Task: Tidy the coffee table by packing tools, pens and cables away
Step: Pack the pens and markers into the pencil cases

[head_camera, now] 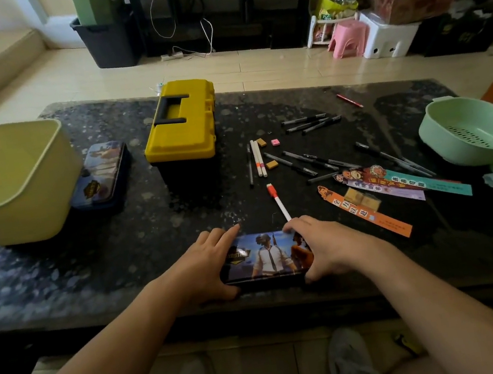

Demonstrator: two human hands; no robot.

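Observation:
A printed pencil tin [268, 258] lies shut near the front edge of the dark stone coffee table [61, 276]. My left hand [208, 262] grips its left end, fingers over the top and thumb at the near side. My right hand [319, 243] grips the right end the same way. A red-capped white marker [278, 201] lies just beyond the tin. Several black pens [309, 122] and two white markers [258, 158] are scattered at centre right, with small erasers [275, 142] among them.
A shut yellow toolbox [182, 123] stands mid-table. A second printed tin [101, 175] lies beside a yellow-green bin [18, 193] at left. Paper bookmarks [397, 184] and a green colander [472, 133] sit at right. A red pencil [349, 100] lies far back.

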